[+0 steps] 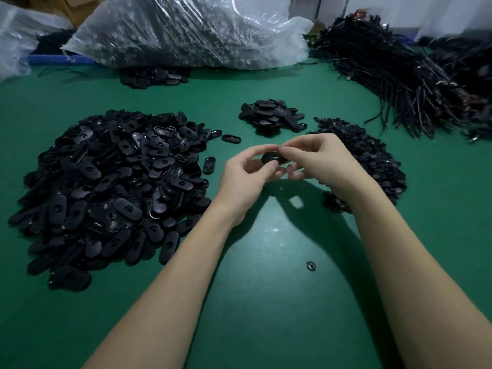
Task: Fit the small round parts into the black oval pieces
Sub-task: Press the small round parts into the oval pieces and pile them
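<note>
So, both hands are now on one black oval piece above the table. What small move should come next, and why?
Probably press the right hand's fingertips down to seat the small round part. The left hand holds the black oval piece in the air, and the right fingers pinch at its top, where the part itself is hidden. Once seated, the piece could likely go to the small pile behind.

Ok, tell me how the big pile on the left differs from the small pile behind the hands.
The big pile is far wider and nearer; the small pile is compact and farther back. The big pile sprawls with strays at its edge; the small one is tighter. Both hold black oval pieces on the green table.
</note>
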